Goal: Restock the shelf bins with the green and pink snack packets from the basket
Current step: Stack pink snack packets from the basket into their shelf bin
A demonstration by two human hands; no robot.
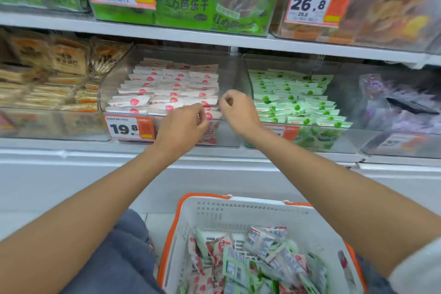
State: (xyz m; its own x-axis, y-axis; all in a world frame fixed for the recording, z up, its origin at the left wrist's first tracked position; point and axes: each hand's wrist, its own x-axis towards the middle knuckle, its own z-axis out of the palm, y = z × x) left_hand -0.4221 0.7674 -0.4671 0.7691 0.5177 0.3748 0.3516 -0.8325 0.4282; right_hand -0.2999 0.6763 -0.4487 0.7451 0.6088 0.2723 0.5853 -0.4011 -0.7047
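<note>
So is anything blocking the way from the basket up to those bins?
Nothing visible does. The white plastic basket sits below the open clear bin of pink packets and the green-packet bin; the left hand and right hand are at the pink bin's front edge.

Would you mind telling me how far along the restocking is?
Done: the pink bin and green bin hold full rows. In hand: the left hand and right hand sit, fingers curled, at the pink bin's front right corner; whether they hold anything is unclear. Left: many pink and green packets lie mixed in the basket.
</note>
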